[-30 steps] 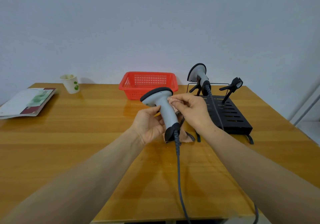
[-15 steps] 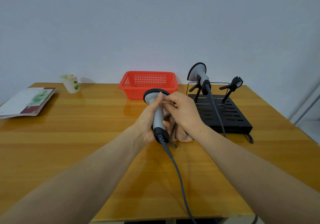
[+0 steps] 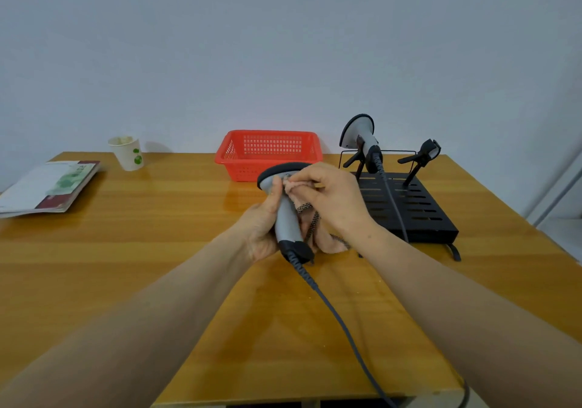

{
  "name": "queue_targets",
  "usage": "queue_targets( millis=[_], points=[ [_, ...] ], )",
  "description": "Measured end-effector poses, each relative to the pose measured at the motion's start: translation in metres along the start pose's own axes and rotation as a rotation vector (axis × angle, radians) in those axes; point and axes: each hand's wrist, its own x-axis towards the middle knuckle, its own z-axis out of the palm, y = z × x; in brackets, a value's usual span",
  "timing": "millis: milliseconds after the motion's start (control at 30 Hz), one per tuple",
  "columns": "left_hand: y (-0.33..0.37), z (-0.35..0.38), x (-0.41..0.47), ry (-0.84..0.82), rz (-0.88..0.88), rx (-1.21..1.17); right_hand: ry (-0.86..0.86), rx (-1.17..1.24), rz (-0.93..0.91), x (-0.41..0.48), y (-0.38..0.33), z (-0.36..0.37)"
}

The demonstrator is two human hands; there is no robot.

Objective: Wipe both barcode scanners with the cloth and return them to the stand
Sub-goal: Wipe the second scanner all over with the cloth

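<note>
The left hand grips the scanner steady — so the right hand, pinching the cloth, can rub its head.

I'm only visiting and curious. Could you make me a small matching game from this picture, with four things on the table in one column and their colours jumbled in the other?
Things:
1. paper cup
2. basket
3. cloth
4. stand

Colours:
A. black
B. pinkish with a checked trim
C. white with green spots
D. red

Pairs: 1-C, 2-D, 3-B, 4-A
</note>
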Motion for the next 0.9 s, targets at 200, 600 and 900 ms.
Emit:
queue_targets(
  millis=[200, 600, 900],
  points=[
    [0.002, -0.007, -0.001, 0.034, 0.061, 0.047, -0.127, -0.3, 0.09, -0.001, 0.023, -0.012],
    [-0.002, -0.015, -0.005, 0.014, -0.125, -0.067, 0.216, 0.307, 0.401, 0.01, 0.024, -0.039],
    [-0.008, -0.008, -0.005, 0.068, -0.1, 0.093, 0.137, 0.131, 0.076, 0.02, 0.001, -0.032]
  ],
)
